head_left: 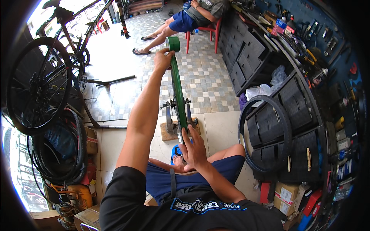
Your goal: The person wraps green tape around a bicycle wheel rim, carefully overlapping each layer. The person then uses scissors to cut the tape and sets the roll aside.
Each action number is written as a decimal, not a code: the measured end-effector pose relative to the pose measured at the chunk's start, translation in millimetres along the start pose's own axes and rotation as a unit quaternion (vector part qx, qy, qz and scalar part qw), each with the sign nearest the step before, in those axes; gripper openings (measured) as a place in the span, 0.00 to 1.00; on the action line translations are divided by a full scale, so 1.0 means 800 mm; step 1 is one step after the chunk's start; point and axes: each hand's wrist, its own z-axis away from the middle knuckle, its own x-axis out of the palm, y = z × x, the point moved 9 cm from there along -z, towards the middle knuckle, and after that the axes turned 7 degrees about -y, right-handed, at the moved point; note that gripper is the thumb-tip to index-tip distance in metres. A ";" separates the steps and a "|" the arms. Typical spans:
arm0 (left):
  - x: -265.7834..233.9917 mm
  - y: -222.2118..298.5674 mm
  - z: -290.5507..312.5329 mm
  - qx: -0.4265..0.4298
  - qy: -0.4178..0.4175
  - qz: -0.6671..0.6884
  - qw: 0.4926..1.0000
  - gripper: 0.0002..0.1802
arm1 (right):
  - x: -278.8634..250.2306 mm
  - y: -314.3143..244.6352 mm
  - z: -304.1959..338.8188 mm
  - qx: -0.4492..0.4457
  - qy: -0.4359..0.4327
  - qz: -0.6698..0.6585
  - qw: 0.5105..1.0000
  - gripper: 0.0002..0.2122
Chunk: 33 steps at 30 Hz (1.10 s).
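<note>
- Patchwork floor tiles (208, 81) spread ahead of the grip, with plain pale tiles (219, 127) directly below it.
- At the grip's far end, the left hand (163, 59), arm stretched forward, appears to clasp a roll of green tape (173, 44) by its near edge.
- From that roll, a green strip (176, 81) runs back toward the person along a wheel rim (180, 135) standing edge-on between the hands.
- Nearer the body, the right hand (193, 149) grasps nothing: its fingers are extended against the strip and rim.
- Laying the strip along the rim seems the step in hand; the next move probably calls for tension from the left and centred pressure from the right.
- Just below the grip, a truing stand (189, 111) on a wooden base (168, 135) carries the wheel.
- Farther out, a loose tyre (288, 133) leans by dark drawers (243, 46) to the right, under a tool wall (316, 13); a bicycle (70, 69) and heaped tyres (79, 146) lie left.
- Beyond the roll, another person (192, 19) sits on a red chair (212, 30).
</note>
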 end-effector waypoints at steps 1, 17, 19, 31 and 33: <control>-0.004 0.000 -0.002 0.003 -0.002 0.003 1.000 0.20 | 0.007 0.000 0.012 0.029 -0.032 0.004 0.999 0.31; 0.010 0.032 0.066 0.088 0.002 -0.044 0.995 0.25 | -0.045 0.058 -0.290 0.104 0.003 0.153 0.983 0.38; -0.009 0.026 0.060 0.123 0.029 -0.027 0.992 0.25 | -0.045 0.054 -0.319 0.105 -0.010 0.129 0.986 0.38; 0.004 0.022 0.054 0.057 -0.002 -0.001 0.998 0.21 | -0.040 -0.017 -0.077 0.053 -0.038 0.129 0.989 0.40; 0.008 0.031 0.057 0.042 -0.009 0.014 0.999 0.21 | -0.021 -0.016 -0.015 0.039 -0.055 0.135 0.989 0.40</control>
